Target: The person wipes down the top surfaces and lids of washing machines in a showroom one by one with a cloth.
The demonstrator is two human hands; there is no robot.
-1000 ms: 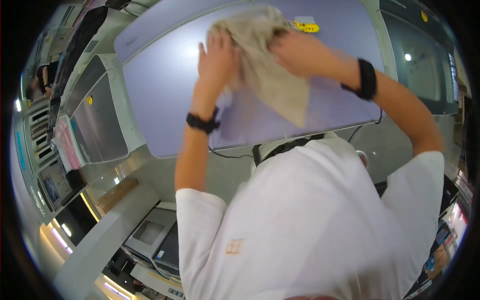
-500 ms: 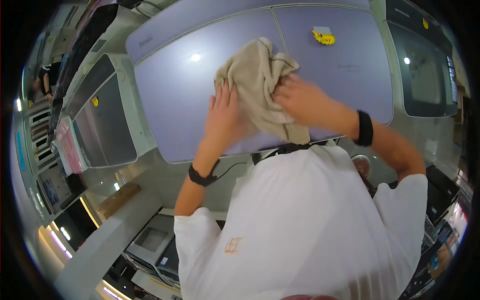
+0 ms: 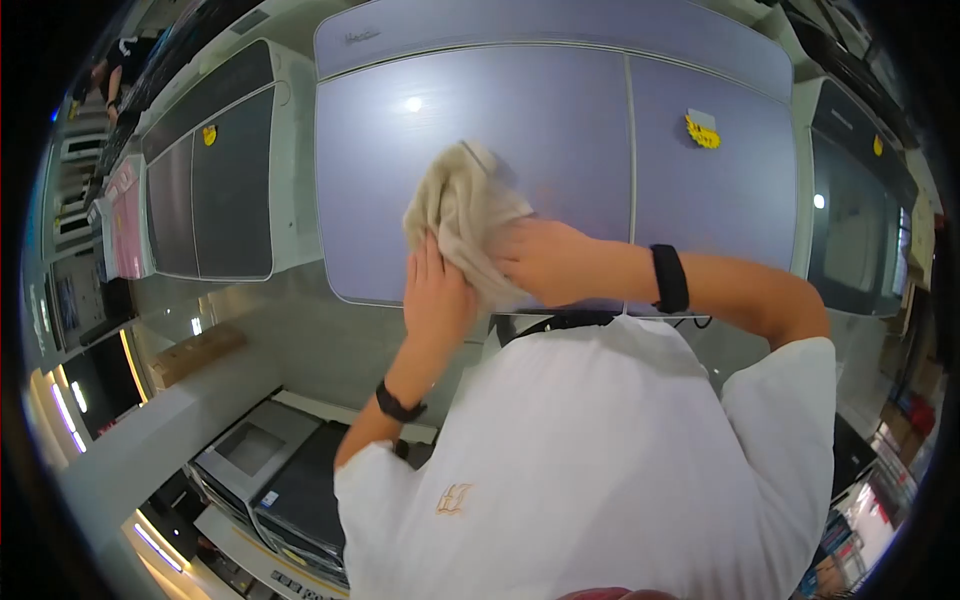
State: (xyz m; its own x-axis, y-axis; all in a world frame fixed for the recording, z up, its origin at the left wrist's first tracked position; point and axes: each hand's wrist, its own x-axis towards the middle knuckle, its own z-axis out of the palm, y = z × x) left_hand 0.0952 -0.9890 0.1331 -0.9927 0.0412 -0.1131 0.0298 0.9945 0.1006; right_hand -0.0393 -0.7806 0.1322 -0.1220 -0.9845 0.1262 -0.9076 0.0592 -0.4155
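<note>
A crumpled beige cloth (image 3: pixel 455 205) lies on the pale purple top of a large appliance (image 3: pixel 540 120), left of the seam between its two panels. My left hand (image 3: pixel 437 290) presses on the cloth's near left part, its fingers extended and close to flat. On the cloth's right side rests my right hand (image 3: pixel 545 262), slightly blurred, its fingertips bent into the fabric and partly hidden by it. A yellow tag (image 3: pixel 703 131) is stuck on the right panel.
Dark-topped appliances stand at left (image 3: pixel 232 190) and right (image 3: pixel 855 200). A pink box (image 3: pixel 127 220) is at far left, and a cardboard box (image 3: pixel 200 352) lies on the floor. Another person (image 3: pixel 120 70) is at upper left. A grey appliance (image 3: pixel 255 445) stands at lower left.
Both hands and the cloth have moved toward the near left part of the purple top. The cloth is more bunched. The view has shifted, and the purple top appears straighter.
</note>
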